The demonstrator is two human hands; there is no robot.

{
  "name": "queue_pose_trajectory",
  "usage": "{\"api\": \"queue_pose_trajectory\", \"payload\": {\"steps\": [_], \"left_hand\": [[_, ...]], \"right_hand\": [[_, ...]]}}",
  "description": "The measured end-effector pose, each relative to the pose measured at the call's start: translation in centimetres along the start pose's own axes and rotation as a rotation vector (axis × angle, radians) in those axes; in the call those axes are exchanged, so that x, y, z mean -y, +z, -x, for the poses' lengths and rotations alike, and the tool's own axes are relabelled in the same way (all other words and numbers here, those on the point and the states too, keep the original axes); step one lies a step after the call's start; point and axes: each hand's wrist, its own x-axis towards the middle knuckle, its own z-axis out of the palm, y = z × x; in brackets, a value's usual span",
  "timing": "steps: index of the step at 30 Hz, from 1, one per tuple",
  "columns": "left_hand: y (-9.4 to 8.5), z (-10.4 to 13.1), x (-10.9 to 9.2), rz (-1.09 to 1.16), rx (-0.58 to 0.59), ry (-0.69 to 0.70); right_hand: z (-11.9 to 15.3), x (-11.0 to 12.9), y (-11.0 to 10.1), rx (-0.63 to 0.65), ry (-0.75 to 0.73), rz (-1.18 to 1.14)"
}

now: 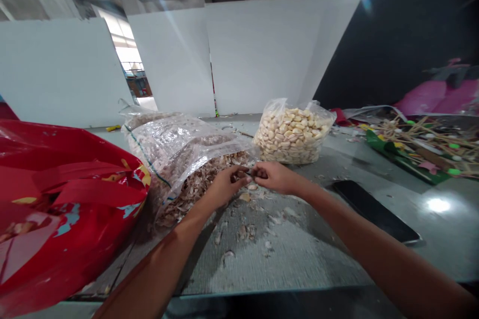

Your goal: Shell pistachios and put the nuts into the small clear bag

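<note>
Near the middle of the table [299,259], my left hand [227,185] and my right hand [275,177] meet fingertip to fingertip, both with fingers closed. What they pinch between them is too small and dark to make out. Just beyond and left of them lies a clear plastic bag [179,134], its open mouth spilling brown papery shells [204,175]. Behind my right hand stands a clear bag of pale, peeled nuts or seeds [292,132]. Loose shell bits [247,232] are scattered below my hands.
A large red plastic bag [75,209] fills the left side. A black phone [374,212] lies to the right of my right forearm. Thin sticks and colourful scraps [430,144] are heaped at the far right, near a pink object [437,94]. White panels [269,55] stand behind the table.
</note>
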Motion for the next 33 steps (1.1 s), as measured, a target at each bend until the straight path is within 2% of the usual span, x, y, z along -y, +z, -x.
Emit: {"api": "queue_pose_trajectory", "payload": {"steps": [5, 9, 15, 20, 26, 33], "left_hand": [[-0.6, -0.6, 0.1, 0.278, -0.109, -0.107], [-1.3, -0.8, 0.2, 0.279, -0.153, -0.105], [-0.9, -0.6, -0.1, 0.273, -0.199, -0.070], [-0.3, -0.3, -0.1, 0.200, -0.251, -0.024], [-0.5, -0.2, 0.3, 0.032, -0.269, 0.031], [-1.3, 0.1, -0.6, -0.204, -0.201, 0.141]], "right_hand": [[-2.0, 0.8, 0.5, -0.118, -0.064, -0.283], [-1.6, 0.8, 1.7, -0.254, -0.142, -0.337], [-1.2, -0.4, 2.6, -0.332, -0.095, -0.532], [-0.7, -0.2, 2.5, -0.345, -0.065, -0.487], [-0.4, -0.1, 2.4, -0.346, -0.061, -0.450], [-0.3, -0.3, 2.1, -0.345, -0.080, -0.341]]}}
